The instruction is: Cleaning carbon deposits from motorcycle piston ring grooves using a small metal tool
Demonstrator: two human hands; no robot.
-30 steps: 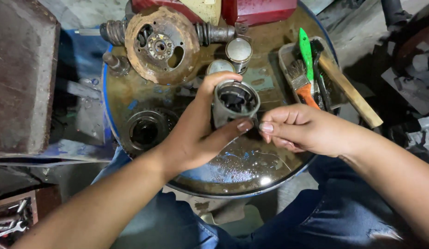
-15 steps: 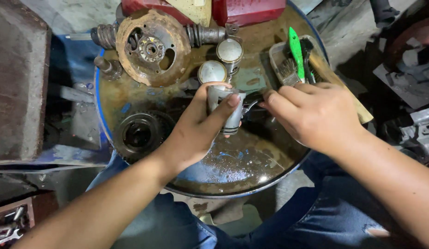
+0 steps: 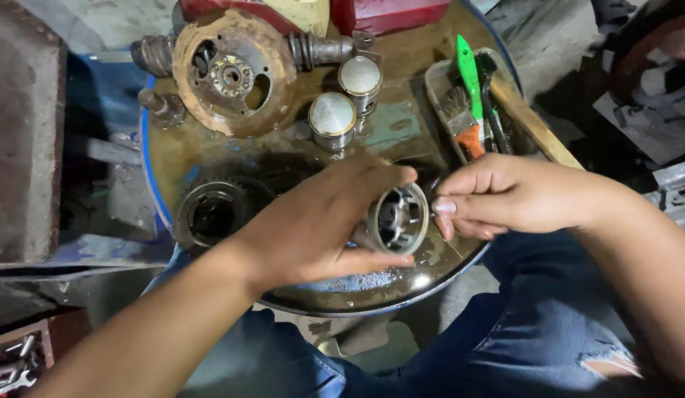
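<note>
Left hand [image 3: 313,228] fingers are wrapping around a metal piston [image 3: 397,219], thumb under, open hollow end facing the camera. Right hand [image 3: 512,195] fingertips are pinching together just beside the piston's rim, possibly gripping a small part, too small to tell. Beyond the fingers two more pistons [image 3: 333,118] are standing on the oily drum top [image 3: 401,287]. Farther off are sitting a rusty flywheel [image 3: 232,70] and a green-handled brush [image 3: 467,103] in a tray [image 3: 437,81].
</note>
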